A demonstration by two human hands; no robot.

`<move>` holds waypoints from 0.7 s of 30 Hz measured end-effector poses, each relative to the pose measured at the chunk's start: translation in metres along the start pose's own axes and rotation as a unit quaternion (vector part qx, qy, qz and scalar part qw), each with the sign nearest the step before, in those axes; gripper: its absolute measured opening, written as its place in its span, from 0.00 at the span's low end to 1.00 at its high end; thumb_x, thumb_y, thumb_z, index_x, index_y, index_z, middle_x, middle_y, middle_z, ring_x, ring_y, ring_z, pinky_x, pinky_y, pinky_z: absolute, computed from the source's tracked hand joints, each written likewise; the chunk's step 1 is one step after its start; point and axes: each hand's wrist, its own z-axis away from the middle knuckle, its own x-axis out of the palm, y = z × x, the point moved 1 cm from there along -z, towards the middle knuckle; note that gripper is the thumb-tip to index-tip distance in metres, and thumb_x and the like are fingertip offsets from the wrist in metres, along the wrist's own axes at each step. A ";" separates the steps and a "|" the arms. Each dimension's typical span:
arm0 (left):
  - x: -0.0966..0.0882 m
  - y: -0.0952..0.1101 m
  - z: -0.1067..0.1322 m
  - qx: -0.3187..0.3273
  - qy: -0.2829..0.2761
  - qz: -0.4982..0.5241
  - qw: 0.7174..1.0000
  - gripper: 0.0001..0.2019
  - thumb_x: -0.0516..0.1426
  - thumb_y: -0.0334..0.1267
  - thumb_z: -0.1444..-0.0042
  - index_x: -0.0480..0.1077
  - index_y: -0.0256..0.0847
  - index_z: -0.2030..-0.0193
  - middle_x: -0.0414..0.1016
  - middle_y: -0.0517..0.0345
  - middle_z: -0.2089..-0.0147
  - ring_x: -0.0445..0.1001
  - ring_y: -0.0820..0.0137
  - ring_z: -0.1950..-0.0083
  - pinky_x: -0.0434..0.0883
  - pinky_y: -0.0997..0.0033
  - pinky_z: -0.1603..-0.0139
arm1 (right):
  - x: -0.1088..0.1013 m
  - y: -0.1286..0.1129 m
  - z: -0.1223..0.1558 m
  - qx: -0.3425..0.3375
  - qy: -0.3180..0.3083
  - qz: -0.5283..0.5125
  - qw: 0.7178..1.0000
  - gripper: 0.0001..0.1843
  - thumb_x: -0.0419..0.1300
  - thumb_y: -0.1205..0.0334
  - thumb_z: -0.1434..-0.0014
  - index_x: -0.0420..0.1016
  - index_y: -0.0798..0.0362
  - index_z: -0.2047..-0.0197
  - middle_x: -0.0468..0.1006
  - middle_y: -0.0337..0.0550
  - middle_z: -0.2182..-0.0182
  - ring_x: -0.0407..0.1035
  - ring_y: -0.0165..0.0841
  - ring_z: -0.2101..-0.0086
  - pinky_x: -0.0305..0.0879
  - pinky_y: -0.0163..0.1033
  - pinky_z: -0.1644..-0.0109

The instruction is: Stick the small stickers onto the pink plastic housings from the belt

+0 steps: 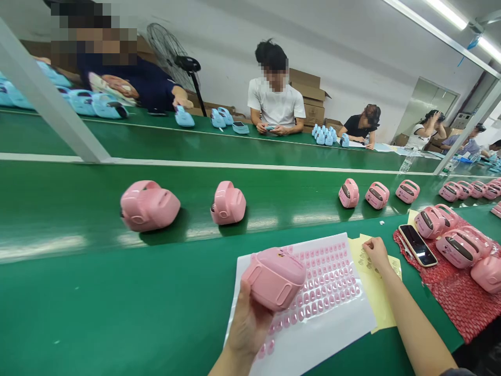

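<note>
My left hand (248, 321) is closed around a pink plastic toy case (275, 277), held up over a white sheet of small pink stickers (324, 292). My right hand (376, 253) reaches out to a yellow sticker sheet (378, 300) beside it, fingertips pinched down on the paper; whether anything is between them is too small to see. Both sheets lie on the green table (97, 313) in front of me.
More pink cases (148, 206) (228, 203) (377, 195) ride the green belt beyond. A black phone (417, 245) and several pink cases (460, 248) lie on a red cloth (457, 297) at right. Other people sit across the line with blue cases (324, 136).
</note>
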 end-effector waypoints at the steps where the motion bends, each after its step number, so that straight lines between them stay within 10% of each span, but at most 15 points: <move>1: 0.000 0.000 0.000 -0.001 0.001 0.000 1.000 0.34 0.64 0.60 0.73 0.72 0.48 0.56 0.77 0.57 0.57 0.65 0.53 0.44 0.75 0.66 0.63 | 0.001 0.000 -0.001 0.001 -0.001 0.003 1.000 0.06 0.53 0.64 0.55 0.65 0.52 0.81 0.65 0.42 0.73 0.66 0.34 0.70 0.63 0.38 0.64; 21: -0.006 0.003 -0.005 -0.013 0.003 -0.018 1.000 0.31 0.64 0.58 0.70 0.72 0.49 0.56 0.79 0.62 0.61 0.68 0.57 0.46 0.75 0.72 0.65 | 0.002 -0.003 0.006 -0.022 -0.032 -0.102 0.994 0.04 0.52 0.66 0.60 0.61 0.51 0.83 0.63 0.38 0.76 0.62 0.33 0.71 0.60 0.37 0.66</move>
